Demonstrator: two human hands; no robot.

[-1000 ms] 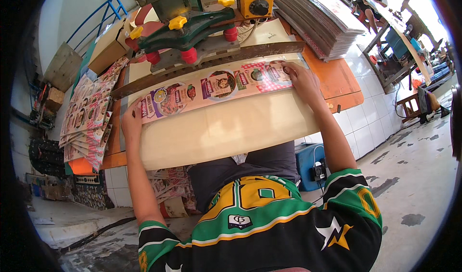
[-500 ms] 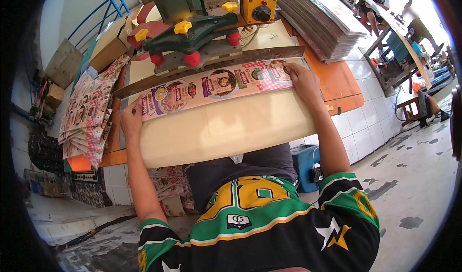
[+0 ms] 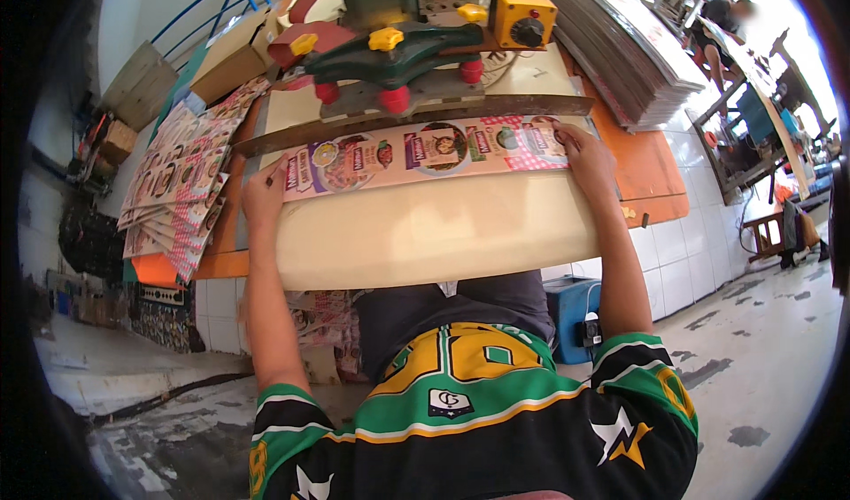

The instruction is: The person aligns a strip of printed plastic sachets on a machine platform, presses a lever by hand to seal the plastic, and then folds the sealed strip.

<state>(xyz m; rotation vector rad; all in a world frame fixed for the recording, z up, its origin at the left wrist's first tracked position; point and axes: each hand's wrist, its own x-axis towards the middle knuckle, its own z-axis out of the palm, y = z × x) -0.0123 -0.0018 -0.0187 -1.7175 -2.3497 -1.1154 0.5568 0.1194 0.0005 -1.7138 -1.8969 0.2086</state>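
A long pink strip [image 3: 390, 165] printed with pictures of food dishes lies crosswise in front of me, its far edge along a metal bar [image 3: 292, 134]. Pinched at its left end is my left hand [image 3: 263, 197], fingers closed. My right hand [image 3: 586, 157] grips the opposite end, thumb on top. Nearer me spreads a smooth cream surface [image 3: 434, 233], curved at its front edge above my lap. Beyond the bar stands a dark green machine frame [image 3: 394, 56] with yellow knobs and red cylindrical parts.
A loose pile of printed sheets [image 3: 177, 181] sits at the left beside a cardboard box [image 3: 232, 65]. A tall sheet stack [image 3: 620, 53] rises at the back right, near a yellow control box [image 3: 522, 18]. Below is a blue container [image 3: 574, 314]. Another person [image 3: 722, 22] sits far right.
The whole view has shifted, so the table and machine appear farther right. Both hands keep hold of the strip's ends, and the strip stays along the bar.
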